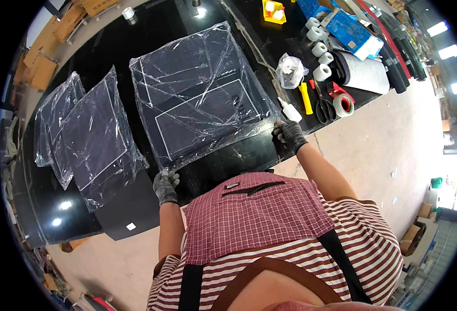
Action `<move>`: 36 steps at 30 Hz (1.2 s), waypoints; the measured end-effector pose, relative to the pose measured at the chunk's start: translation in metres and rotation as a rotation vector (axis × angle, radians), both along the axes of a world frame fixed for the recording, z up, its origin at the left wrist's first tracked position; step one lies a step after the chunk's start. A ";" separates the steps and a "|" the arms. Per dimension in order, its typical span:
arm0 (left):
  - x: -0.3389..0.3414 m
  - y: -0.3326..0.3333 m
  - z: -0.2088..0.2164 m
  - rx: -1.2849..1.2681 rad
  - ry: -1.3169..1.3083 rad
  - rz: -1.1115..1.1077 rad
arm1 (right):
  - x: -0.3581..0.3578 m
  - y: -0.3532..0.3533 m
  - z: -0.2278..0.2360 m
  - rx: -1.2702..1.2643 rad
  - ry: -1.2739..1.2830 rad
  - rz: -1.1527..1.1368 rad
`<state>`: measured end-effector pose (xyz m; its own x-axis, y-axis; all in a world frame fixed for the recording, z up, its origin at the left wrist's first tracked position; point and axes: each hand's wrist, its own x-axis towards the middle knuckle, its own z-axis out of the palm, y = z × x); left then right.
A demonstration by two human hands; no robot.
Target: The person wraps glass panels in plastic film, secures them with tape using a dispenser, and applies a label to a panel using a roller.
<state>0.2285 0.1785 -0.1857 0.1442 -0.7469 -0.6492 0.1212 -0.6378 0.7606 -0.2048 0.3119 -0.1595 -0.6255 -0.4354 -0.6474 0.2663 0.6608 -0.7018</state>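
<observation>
A large dark flat panel with thin white lines lies inside a clear plastic bag [197, 96] on the black table [249, 155]. My left hand [166, 186], in a grey glove, is closed on the bag's near left corner. At the near right corner, my right hand [290, 135], gloved the same way, has its fingers pinched on the plastic edge. Between the hands, the bag's near edge is stretched across the table. Just beyond my right hand lies a white squeeze bottle [290, 111].
Left of the bag are more wrapped dark panels [94, 135] and a bare dark sheet [127, 207]. At right lie a yellow-handled tool [305, 98], black scissors [324, 110], tape rolls [343, 105], white rolls [322, 72], crumpled plastic [290, 70], a blue box [350, 31] and a yellow tray [274, 19].
</observation>
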 end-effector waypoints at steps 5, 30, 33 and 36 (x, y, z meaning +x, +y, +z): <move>0.005 0.008 -0.004 -0.001 0.014 0.002 | -0.023 0.018 0.027 0.045 1.024 0.237; -0.190 0.126 0.033 0.048 0.329 -0.013 | -0.205 0.070 0.027 0.157 0.921 0.627; -0.208 0.112 0.015 0.070 0.615 -0.096 | -0.207 0.068 0.042 0.212 0.777 0.630; -0.223 0.099 -0.012 -0.021 1.059 -0.363 | -0.206 0.078 0.032 0.249 0.852 0.723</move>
<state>0.0053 0.2772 -0.1979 -0.7026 -0.6444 -0.3018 0.5230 -0.7552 0.3951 -0.4106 0.3896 -0.1273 -0.5581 -0.7907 -0.2517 -0.7318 0.6120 -0.2998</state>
